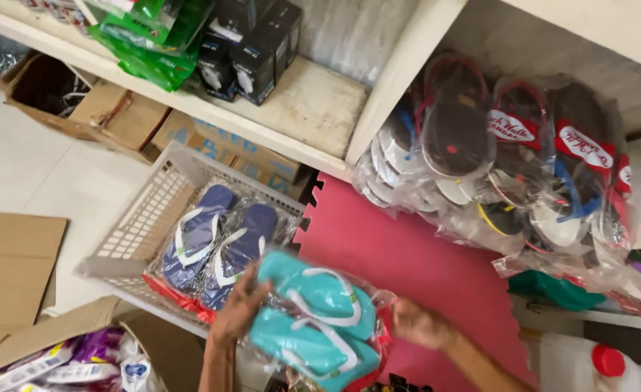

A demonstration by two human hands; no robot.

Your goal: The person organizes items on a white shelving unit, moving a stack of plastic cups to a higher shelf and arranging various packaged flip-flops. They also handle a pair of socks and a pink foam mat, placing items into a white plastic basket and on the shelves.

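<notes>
A clear plastic pack of teal flip-flops with white straps (317,319) is held between both hands low in the head view. My left hand (237,308) grips its left edge. My right hand (418,324) grips its right edge. Just behind the left hand, a pack of blue flip-flops with white straps (215,243) lies in a white plastic basket (146,210).
Many bagged flip-flops (494,167) are stacked in the shelf compartment at right. Green packets (157,36) and black boxes (251,47) sit on the wooden shelf at top. A pink foam mat (400,254) covers the floor. Cardboard boxes (110,109) stand left, an open carton (81,356) bottom left.
</notes>
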